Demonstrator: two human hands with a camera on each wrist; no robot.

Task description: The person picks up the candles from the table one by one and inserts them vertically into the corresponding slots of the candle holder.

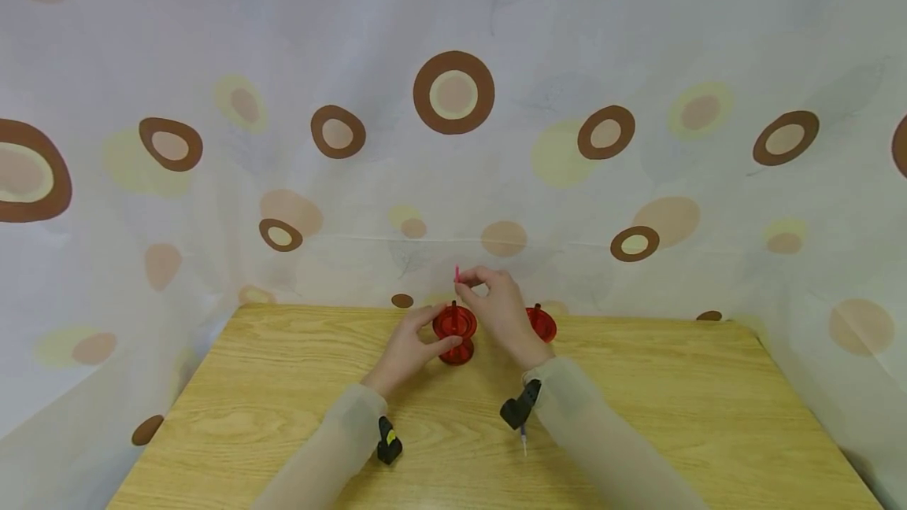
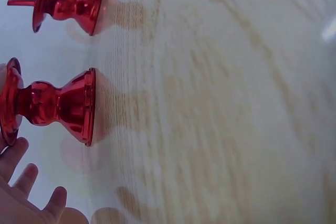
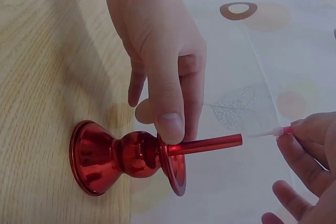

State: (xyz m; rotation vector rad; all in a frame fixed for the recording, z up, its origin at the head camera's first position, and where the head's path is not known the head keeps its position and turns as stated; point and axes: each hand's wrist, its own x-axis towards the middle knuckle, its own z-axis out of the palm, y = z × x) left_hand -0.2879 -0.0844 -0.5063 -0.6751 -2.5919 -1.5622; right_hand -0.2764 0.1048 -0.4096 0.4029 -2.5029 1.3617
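a person's two sleeved arms reach forward across a pale wooden table (image 1: 638, 415), each wrist carrying a small black camera. the left hand (image 1: 411, 349) steadies a shiny red candle holder (image 1: 455, 333) near the table's far edge, thumb and fingers curled around its rim; the right wrist view shows the thumb pressed on the dish where a red tube (image 3: 210, 144) rises from it. the right hand (image 1: 499, 307) hovers just above the same holder, fingertips pinching a thin pink-tipped stick (image 1: 457, 273), possibly a slim candle, held nearly upright. in the right wrist view the stick (image 3: 273, 132) sits just beyond the tube's open end, close but not touching.

the step in hand looks like fitting the stick into the holder. the next move would call for lining the stick's end with the tube's mouth and easing it straight in while the left hand keeps the base still.

a second red candle holder (image 1: 542, 323) stands just behind the right hand. beyond the table hangs a pale curtain (image 1: 453, 93) with brown and yellow circles.
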